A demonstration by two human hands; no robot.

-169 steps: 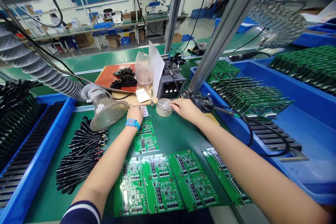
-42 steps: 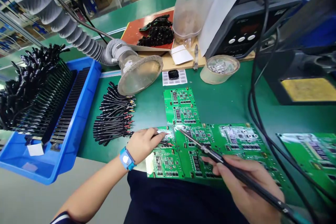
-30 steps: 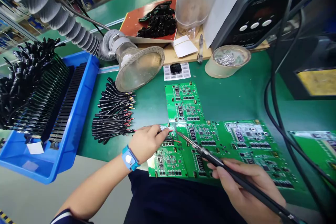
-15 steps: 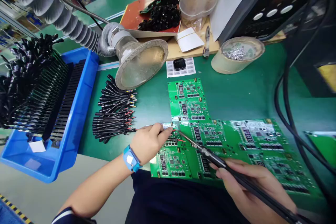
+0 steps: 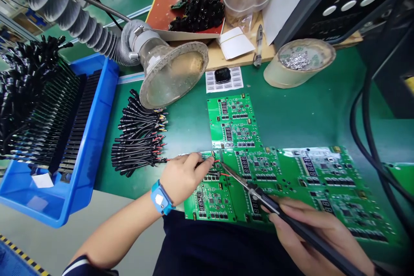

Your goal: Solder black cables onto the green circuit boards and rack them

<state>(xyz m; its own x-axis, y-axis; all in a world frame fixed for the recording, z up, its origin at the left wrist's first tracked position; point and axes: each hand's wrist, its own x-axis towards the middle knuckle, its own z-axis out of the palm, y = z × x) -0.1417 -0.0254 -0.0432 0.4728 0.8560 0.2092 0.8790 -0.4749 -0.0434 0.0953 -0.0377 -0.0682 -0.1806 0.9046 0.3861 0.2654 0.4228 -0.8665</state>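
Note:
Several green circuit boards lie joined or side by side on the green table. My left hand, with a blue wristband, rests over a board at the left of the group, its fingertips pinching a thin red wire. A second red wire end lies just below. My right hand is wrapped round a black soldering iron; the iron's tip is by the wire's end, and contact cannot be made out. Left of my left hand lies a bundle of black cables with bared coloured ends.
A fume extractor hood hangs above the cables. At the left stands a blue bin with boards and cables. A round container, a pen and a black station are at the back; black cords hang at the right.
The view has shifted slightly. Both hands keep nearly the same place over the boards, the left still pinching and the right still holding the iron near the wire.

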